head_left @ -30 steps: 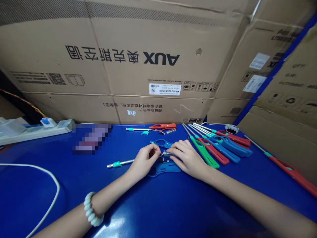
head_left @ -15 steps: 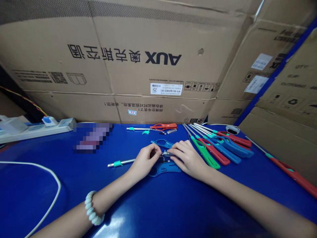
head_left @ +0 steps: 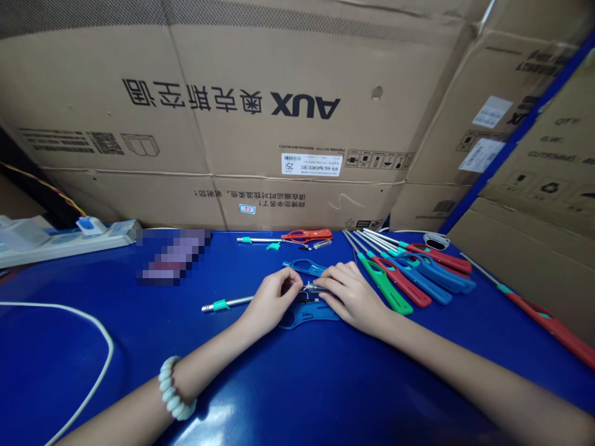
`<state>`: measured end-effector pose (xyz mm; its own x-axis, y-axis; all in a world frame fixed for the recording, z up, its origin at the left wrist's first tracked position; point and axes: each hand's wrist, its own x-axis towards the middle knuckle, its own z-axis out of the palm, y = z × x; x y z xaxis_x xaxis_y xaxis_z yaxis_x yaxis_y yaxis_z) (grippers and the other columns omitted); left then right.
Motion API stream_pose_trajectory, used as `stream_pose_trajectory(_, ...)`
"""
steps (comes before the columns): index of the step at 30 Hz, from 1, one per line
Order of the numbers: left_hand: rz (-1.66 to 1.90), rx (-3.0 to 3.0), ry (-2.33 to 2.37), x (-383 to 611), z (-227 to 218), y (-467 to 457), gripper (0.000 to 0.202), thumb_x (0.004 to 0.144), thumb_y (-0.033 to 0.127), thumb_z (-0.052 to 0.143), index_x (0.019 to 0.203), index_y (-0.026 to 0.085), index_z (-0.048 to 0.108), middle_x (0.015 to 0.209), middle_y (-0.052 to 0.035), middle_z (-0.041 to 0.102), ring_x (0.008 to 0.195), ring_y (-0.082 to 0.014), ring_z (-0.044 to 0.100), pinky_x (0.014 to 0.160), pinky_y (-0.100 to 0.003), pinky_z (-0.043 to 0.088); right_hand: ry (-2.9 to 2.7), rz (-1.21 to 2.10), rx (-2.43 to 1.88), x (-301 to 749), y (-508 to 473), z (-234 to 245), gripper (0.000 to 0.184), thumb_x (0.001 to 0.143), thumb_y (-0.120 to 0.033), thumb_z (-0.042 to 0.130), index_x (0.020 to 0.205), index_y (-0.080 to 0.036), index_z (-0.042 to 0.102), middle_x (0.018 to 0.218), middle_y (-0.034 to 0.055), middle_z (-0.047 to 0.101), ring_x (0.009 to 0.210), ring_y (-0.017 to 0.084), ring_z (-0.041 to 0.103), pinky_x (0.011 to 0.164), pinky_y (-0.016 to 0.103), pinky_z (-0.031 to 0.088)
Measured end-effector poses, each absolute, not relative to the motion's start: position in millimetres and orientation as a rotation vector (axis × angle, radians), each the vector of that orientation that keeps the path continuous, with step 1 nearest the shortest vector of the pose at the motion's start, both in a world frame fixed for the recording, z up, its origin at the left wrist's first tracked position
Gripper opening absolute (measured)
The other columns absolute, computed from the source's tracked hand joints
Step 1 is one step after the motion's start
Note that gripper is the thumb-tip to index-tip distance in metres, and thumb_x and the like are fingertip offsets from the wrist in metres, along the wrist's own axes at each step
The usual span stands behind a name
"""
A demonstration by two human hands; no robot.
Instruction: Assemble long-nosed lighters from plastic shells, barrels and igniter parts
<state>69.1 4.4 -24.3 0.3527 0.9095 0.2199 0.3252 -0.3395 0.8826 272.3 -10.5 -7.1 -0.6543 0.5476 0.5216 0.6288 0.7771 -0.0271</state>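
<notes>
My right hand (head_left: 351, 296) grips a small clear lighter fuel tank (head_left: 312, 287) with a white fitting at its left end. Close to that fitting, my left hand (head_left: 275, 297) is closed in a pinch; what lies between its fingertips is too small to make out. Beneath the hands rests a blue lighter handle half (head_left: 309, 314), with a small black part and thin wire above it. Another blue handle half (head_left: 304, 267) lies just behind the fingers. A metal lighter tube (head_left: 239, 302) with a green trigger (head_left: 222, 305) runs out to the left, partly hidden by my left hand.
Behind lies an opened red lighter (head_left: 307, 236) with a loose green trigger (head_left: 273, 246). Several assembled lighters (head_left: 409, 272) are fanned out at right, another red one (head_left: 553, 325) beyond. A power strip (head_left: 116, 232) and white cable (head_left: 105, 334) are at left. Cardboard (head_left: 260, 142) walls the back.
The view has shifted very slightly. Both hands keep their positions at the clear fuel tank, with no other visible change.
</notes>
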Motion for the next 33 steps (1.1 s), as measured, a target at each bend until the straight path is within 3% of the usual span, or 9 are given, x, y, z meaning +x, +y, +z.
stream_pose_trajectory(33,0.982,1.83,1.092,71.1,-22.7,3.1,0.021,0.083,0.034,0.051,0.072,0.016,0.054,0.068,0.0001,0.055,0.064,-0.014,0.049,0.062,-0.025,0.039,-2.439,-0.254,-0.881,271.6,-9.8,-12.4,0.018,0.094,-0.021,0.047,0.101,-0.015,0.063,0.09,0.0093,0.063,0.08,0.021,0.052,0.073,0.035,0.036)
